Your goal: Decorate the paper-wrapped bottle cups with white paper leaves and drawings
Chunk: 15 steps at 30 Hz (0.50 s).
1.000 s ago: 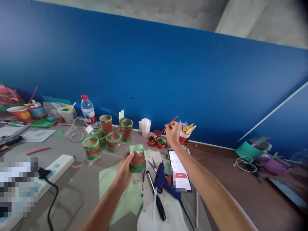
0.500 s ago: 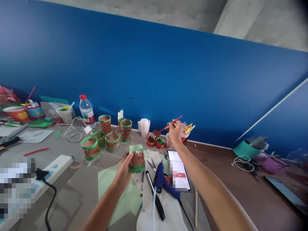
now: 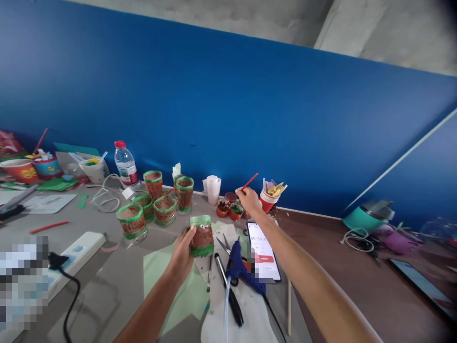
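A glass painted brown and green [image 3: 202, 238], with small white spots near its upper band, is gripped by my left hand [image 3: 183, 250] above the pale green paper [image 3: 171, 286]. My right hand [image 3: 251, 200] pinches a thin red brush [image 3: 252, 180], its handle pointing up and right. Beneath that hand sit small paint cups, one with brown paint [image 3: 223, 207] and one with green paint [image 3: 236, 211]. The brush tip is hidden by my fingers. Several painted glasses, among them a brown one with green rims [image 3: 184, 194], stand to the left.
A blue glue gun [image 3: 240, 267], scissors [image 3: 224, 245] and a black-handled tool [image 3: 233, 302] lie near the front. Beside them is a phone [image 3: 264, 252]. A bottle [image 3: 126, 164] stands behind the glasses; a power strip [image 3: 76, 257] lies left. Red-and-white cups [image 3: 267, 201] hold yellow utensils.
My right hand has moved left with the brush, toward the paint cups, uncovering more of the utensil cup. My left hand still holds the glass. The view has shifted slightly.
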Each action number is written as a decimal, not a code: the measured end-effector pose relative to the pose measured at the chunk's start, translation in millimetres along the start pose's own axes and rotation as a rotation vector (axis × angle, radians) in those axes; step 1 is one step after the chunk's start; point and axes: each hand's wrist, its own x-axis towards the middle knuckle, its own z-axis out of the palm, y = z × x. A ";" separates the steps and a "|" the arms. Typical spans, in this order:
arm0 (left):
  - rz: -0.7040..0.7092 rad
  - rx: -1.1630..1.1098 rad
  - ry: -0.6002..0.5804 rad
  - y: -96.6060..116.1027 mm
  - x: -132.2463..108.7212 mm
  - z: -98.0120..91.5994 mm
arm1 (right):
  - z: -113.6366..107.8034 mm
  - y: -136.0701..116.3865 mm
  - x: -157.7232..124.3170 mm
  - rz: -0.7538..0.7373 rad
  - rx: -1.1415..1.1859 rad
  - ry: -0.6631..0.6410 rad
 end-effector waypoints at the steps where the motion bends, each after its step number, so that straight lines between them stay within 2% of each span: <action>1: 0.000 -0.001 -0.003 0.1 -0.1 -0.1 | 1.2 1.3 0.2 0.011 -0.024 -0.025; 4: 0.001 -0.004 0.007 0.4 -0.2 -0.6 | 1.7 6.1 2.8 0.032 -0.068 -0.076; 9: -0.015 -0.013 0.006 -0.4 1.3 -1.3 | -5.3 15.2 8.2 0.025 -0.056 -0.086; 15: -0.008 -0.019 0.012 -2.6 3.3 -1.9 | -11.6 21.2 -1.1 -0.001 -0.072 -0.090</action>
